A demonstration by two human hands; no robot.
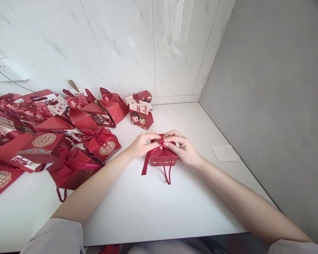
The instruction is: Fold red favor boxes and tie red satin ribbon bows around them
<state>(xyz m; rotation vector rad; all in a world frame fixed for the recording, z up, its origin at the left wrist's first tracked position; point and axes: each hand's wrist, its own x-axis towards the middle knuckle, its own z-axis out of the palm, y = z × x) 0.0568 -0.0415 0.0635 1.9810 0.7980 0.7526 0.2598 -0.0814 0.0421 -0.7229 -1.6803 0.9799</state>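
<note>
A small red gift box (163, 161) with pale lettering on its front stands on the white table. A red ribbon (146, 163) crosses its top, one flat tail hanging down at the left front corner. My left hand (145, 144) pinches the ribbon over the lid from the left. From the right, my right hand (181, 148) pinches it too, fingertips almost touching the left ones. Down the box's front hangs a twisted red cord handle (167, 176), its loop resting on the tabletop. My fingers partly hide the ribbon where it crosses.
Many red gift boxes crowd the left, including one with a ribbon bow (74, 167). A box with two cartoon figures (140, 118) stands near the tiled wall (132, 42). A white paper sheet (225, 152) lies at right beside a grey wall (275, 88). The white tabletop (153, 211) ends near my body.
</note>
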